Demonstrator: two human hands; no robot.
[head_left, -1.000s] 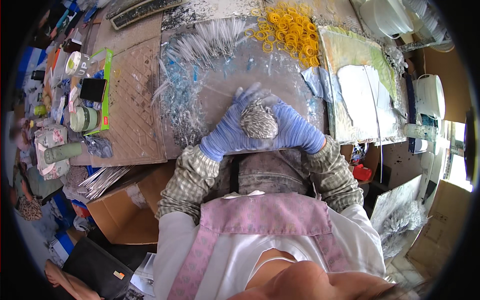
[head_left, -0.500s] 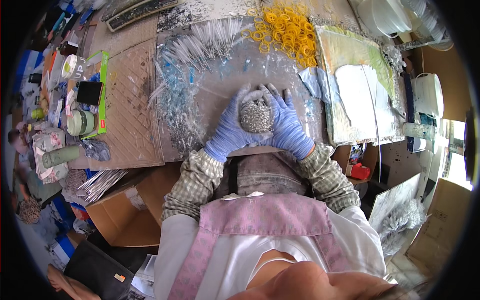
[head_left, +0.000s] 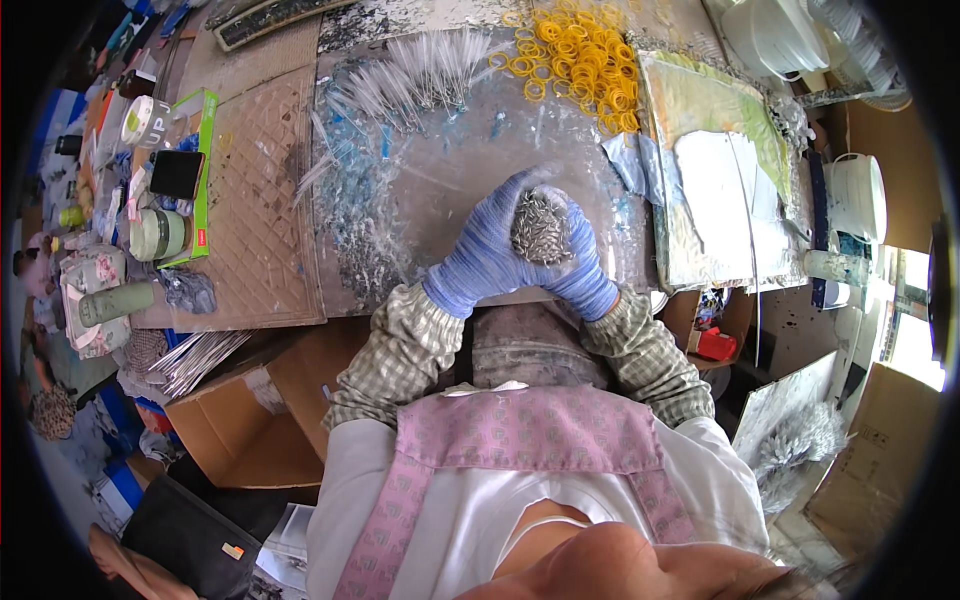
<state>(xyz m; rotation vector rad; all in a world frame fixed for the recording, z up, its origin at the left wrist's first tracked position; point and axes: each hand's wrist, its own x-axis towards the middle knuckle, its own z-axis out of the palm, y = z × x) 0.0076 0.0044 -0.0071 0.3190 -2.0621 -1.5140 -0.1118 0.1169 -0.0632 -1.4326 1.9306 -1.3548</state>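
Note:
Both my hands, in blue knit gloves, are wrapped around a round bundle of thin silver-tipped pieces (head_left: 541, 226), seen end-on over the table's near edge. My left hand (head_left: 482, 242) curls around its left and far side. Around the right side closes my right hand (head_left: 588, 275), whose fingertips are partly hidden. The lower part of the bundle is out of sight between the palms. Beyond my hands lie loose thin clear strips with fine stems (head_left: 425, 75). To their right is a pile of yellow rubber bands (head_left: 590, 65).
On the right, a white sheet (head_left: 725, 180) covers a stained board. A crumpled blue cloth (head_left: 632, 165) lies beside it. At left, a phone (head_left: 177, 174) and jars stand near a green-edged tray (head_left: 207, 150). An open cardboard box (head_left: 245, 425) sits below the table.
My hands and the bundle have shifted slightly right. My left hand has turned further over the far side, and the right fingers, earlier stretched out, are now curled around the bundle.

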